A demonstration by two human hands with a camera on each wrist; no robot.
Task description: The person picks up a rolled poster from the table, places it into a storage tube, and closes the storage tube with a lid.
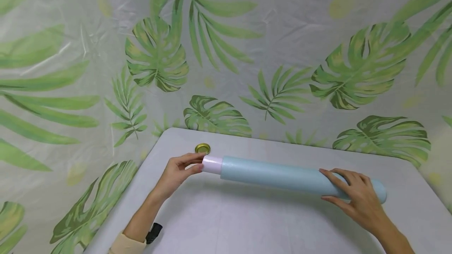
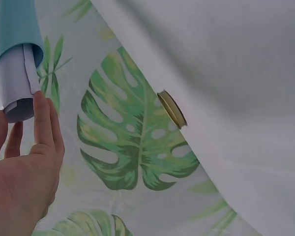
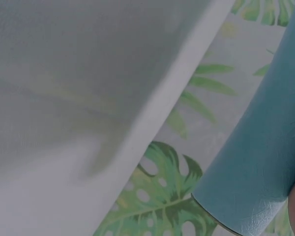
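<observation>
A long light-blue tube (image 1: 272, 173) is held nearly level above the white table, its right end slightly lower. My right hand (image 1: 356, 195) grips it near that end, thumb and fingers on either side. From the tube's left end sticks a roll of white paper (image 1: 212, 164). The fingertips and thumb of my left hand (image 1: 178, 173) pinch the roll's outer end. In the left wrist view the roll (image 2: 14, 83) shows an overlapping paper edge and a hollow end. A round gold lid (image 1: 203, 149) lies on the table just beyond my left fingertips.
The white table (image 1: 247, 222) has rounded far corners. Behind it hangs a sheet printed with green leaves (image 1: 219, 117). A black strap-like object (image 1: 154, 233) shows beside the left sleeve (image 1: 128, 244).
</observation>
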